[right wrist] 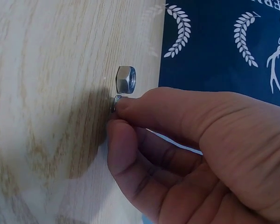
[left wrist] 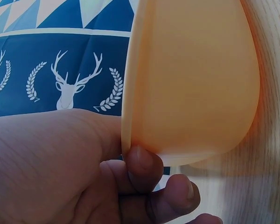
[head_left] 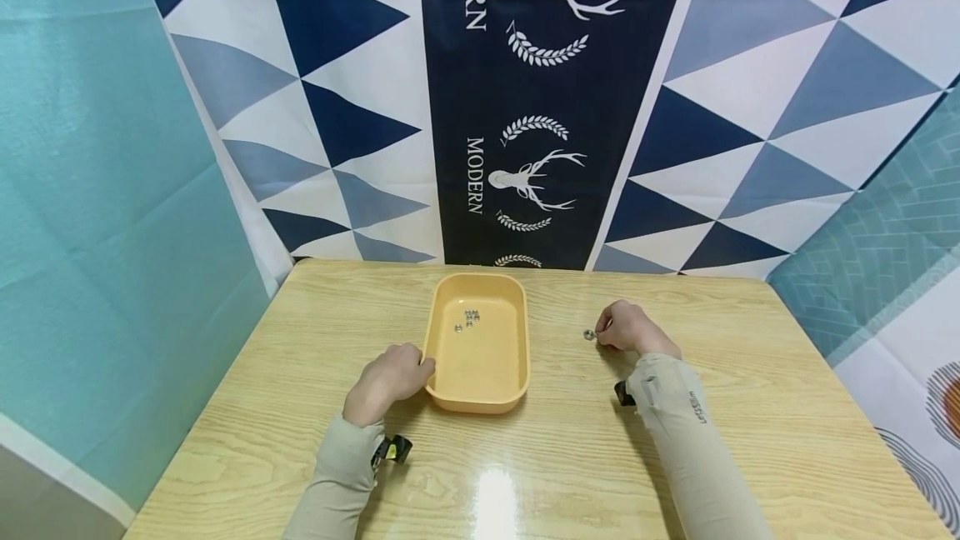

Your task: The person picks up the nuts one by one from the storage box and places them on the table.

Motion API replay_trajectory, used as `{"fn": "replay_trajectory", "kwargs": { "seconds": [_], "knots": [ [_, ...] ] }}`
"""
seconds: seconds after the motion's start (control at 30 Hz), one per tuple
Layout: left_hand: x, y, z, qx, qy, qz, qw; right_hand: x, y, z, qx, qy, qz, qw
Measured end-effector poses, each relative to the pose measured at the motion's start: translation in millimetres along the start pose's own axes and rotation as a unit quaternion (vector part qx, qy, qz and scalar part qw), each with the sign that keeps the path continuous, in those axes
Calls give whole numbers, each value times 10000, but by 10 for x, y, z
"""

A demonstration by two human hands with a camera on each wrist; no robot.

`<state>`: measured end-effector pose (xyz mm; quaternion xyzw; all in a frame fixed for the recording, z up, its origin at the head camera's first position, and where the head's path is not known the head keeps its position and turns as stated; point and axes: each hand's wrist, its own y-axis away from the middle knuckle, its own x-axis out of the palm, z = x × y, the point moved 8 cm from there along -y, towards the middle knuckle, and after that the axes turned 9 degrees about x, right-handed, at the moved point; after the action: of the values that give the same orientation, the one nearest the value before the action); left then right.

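Note:
A yellow plastic tray stands on the table, with several small metal nuts lying on its floor. My left hand grips the tray's left rim, and in the left wrist view its thumb and curled fingers pinch the edge of the tray wall. To the right of the tray, my right hand is down at the tabletop. In the right wrist view its thumb and forefinger pinch a hex nut, mostly hidden by the thumb. A second hex nut lies on the table right beside it.
The light wooden table ends at the back against a patterned cloth with deer heads and triangles. A teal cloth hangs along the left side. Each wrist wears a small black camera.

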<state>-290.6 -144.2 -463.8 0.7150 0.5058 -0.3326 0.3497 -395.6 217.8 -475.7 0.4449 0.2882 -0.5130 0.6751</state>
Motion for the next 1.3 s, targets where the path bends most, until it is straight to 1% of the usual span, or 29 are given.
{"fn": "replay_trajectory", "kwargs": {
  "seconds": [0.2,0.4,0.63,0.77,0.9,1.1,1.3],
  "knots": [
    [3,6,-14,0,9,2,10000,-25,16,-14,-18,13,-17,10000],
    [1,7,-20,-12,28,6,10000,-84,50,-38,122,52,5,9999],
    [11,1,-8,-8,-7,19,10000,-156,57,21,64,-29,-17,10000],
    [8,7,-18,-13,-12,20,10000,-210,61,97,-6,-57,-71,10000],
    [6,11,-18,-22,-32,17,10000,-259,67,193,-135,32,-175,9998],
    [-6,14,-14,-45,-31,16,10000,-274,61,347,-221,39,-148,9996],
    [-7,12,-11,-34,-37,5,10000,-294,83,595,-572,-53,-207,9981]
  ]
}}
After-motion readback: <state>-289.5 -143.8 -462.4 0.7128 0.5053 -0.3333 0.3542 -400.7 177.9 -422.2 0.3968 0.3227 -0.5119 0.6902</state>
